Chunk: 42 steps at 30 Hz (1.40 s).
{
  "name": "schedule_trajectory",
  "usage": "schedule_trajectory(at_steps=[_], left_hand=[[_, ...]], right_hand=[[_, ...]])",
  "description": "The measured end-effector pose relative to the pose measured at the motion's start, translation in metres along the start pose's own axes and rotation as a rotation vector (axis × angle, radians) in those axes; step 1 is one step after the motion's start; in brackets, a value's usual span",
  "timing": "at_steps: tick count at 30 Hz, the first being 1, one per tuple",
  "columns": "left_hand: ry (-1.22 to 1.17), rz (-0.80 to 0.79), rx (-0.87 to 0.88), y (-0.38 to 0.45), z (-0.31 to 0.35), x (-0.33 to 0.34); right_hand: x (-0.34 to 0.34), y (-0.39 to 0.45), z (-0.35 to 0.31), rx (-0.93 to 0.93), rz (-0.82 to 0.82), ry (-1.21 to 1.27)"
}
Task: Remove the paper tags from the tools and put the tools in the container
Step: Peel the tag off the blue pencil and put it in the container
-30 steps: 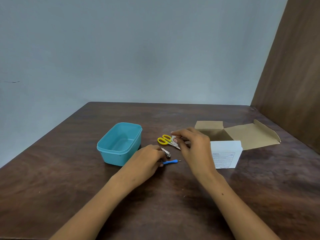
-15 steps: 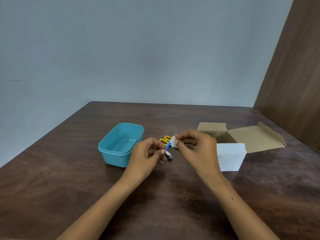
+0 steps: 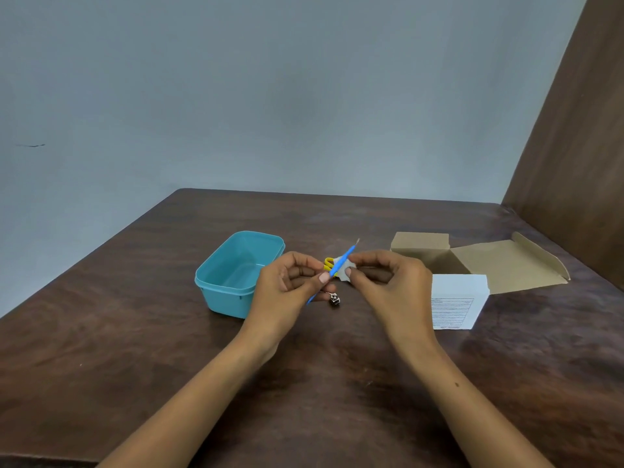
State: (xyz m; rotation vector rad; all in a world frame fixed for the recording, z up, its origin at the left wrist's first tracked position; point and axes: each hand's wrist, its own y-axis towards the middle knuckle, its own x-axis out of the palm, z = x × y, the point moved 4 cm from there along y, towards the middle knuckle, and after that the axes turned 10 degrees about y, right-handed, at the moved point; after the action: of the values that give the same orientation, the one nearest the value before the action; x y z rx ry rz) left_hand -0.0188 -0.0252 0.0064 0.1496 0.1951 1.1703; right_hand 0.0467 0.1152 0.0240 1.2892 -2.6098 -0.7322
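Both hands are raised a little above the dark wooden bench (image 3: 141,359), working on one small tool between them. The left hand (image 3: 287,288) has its grip closed on a thin blue tool (image 3: 334,270), thumb pressing the shaft against the fingers; the tool slants up and to the right, its fine metal tip standing above the knuckles and its lower end poking out under the thumb. The right hand (image 3: 388,282) pinches a small white paper tag (image 3: 344,270) that sits against the blue shaft, thumb and forefinger together on it. Whether the tag is fully free of the tool I cannot tell.

Just below the hands, a small metal nail clipper (image 3: 334,298) lies on the bench. Behind the fingers, a bit of yellow scissors (image 3: 328,263) shows, mostly hidden.

To the left, just beside the left hand, stands the turquoise container (image 3: 216,292), open-topped, with nothing visible inside. To the right lies an opened cardboard box (image 3: 506,265) with its flap spread out, and a white printed box (image 3: 456,302) rests just in front of it.
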Motion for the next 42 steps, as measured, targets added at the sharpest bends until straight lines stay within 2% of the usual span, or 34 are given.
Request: schedule_trajectory(at_steps=[6, 12, 19, 23, 28, 34, 42], left_hand=[[-0.047, 0.007, -0.046, 0.0, -0.002, -0.003], [-0.15, -0.019, -0.106, -0.002, 0.001, 0.0], [-0.096, -0.081, -0.127, -0.004, -0.002, 0.002], [-0.072, -0.06, -0.125, -0.005, -0.003, 0.0], [-0.036, -0.034, -0.133, -0.008, -0.003, -0.002], [-0.067, 0.007, -0.061, -0.009, 0.002, -0.002], [-0.075, -0.054, -0.04, -0.009, 0.003, 0.002]], right_hand=[[0.004, 0.0, 0.008, 0.166, -0.023, 0.336], [0.006, -0.001, 0.007, 0.234, -0.079, 0.507], [0.003, 0.0, 0.002, 0.205, -0.026, 0.53], [-0.001, 0.001, -0.001, 0.181, 0.022, 0.568], [0.001, -0.001, -0.001, 0.226, -0.009, 0.584], [0.009, -0.006, 0.005, 0.337, -0.111, 0.531], [0.0, -0.001, -0.003, 0.306, -0.038, 0.616]])
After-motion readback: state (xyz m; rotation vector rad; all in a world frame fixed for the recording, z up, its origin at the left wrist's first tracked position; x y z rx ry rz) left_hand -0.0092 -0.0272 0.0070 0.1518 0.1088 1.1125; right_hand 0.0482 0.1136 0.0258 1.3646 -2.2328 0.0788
